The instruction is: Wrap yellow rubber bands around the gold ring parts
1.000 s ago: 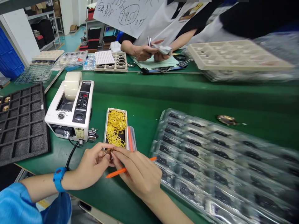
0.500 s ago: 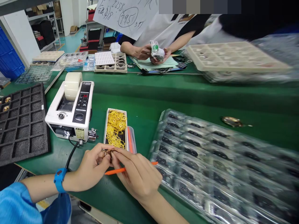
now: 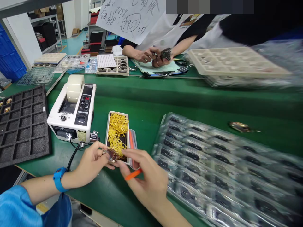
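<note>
My left hand [image 3: 91,164] is closed, pinching a small round gold-rimmed watch case [image 3: 111,155] between thumb and fingers. An orange stick [image 3: 133,174] lies across my right hand [image 3: 149,178], tucked against the palm, and part of it is hidden. The right thumb and forefinger are spread beside the watch case's right edge; whether they touch it I cannot tell. Just behind the watch case is a white box [image 3: 108,126] of yellow rings [image 3: 117,123]. A clear lidded tray [image 3: 133,142] with something orange inside stands against the box's right side.
A white tape dispenser [image 3: 71,116] and a tally counter [image 3: 94,137] stand at left, near a black foam tray [image 3: 30,132]. Plastic-covered trays [image 3: 189,157] fill the right, with another gold piece [image 3: 240,126] behind. Across the bench, a co-worker's hands [image 3: 153,56] hold a dark object.
The watch case has been turned so its face shows. My right fingers have moved off it to the right, and the orange stick has shifted in that hand. The co-worker's object has turned.
</note>
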{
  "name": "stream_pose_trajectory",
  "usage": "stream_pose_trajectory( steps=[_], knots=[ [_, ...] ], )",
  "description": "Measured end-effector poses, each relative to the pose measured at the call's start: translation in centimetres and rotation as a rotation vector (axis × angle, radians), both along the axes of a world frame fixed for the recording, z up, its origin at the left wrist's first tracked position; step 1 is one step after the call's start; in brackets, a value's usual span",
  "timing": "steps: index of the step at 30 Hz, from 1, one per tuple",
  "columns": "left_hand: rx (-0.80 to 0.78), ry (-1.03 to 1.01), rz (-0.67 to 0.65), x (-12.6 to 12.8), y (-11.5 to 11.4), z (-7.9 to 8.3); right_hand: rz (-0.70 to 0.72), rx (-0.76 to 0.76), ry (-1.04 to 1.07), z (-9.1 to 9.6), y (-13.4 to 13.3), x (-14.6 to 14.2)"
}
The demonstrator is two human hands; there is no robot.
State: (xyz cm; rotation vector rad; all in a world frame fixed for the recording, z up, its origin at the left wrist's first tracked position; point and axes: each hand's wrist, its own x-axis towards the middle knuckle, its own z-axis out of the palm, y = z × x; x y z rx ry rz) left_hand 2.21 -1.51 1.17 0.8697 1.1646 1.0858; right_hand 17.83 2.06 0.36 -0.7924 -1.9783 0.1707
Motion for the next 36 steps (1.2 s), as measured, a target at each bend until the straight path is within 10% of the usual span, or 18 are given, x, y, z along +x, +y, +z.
stream_pose_trajectory(
  steps=[7,16,36],
  knots=[
    [-0.062,-0.025,-0.083,-0.8,0.9,0.6,0.244,-0.556,0.002,1.0,1.3,1.6],
    [-0.070,0.014,-0.058,-0.6,1.0,1.3,0.484,-0.395,-0.110,1.0,1.0,1.2],
    [0.032,0.115,-0.121,-1.0,0.9,1.2,0.464,-0.916,-0.040,1.1,0.2,0.6]
  ],
)
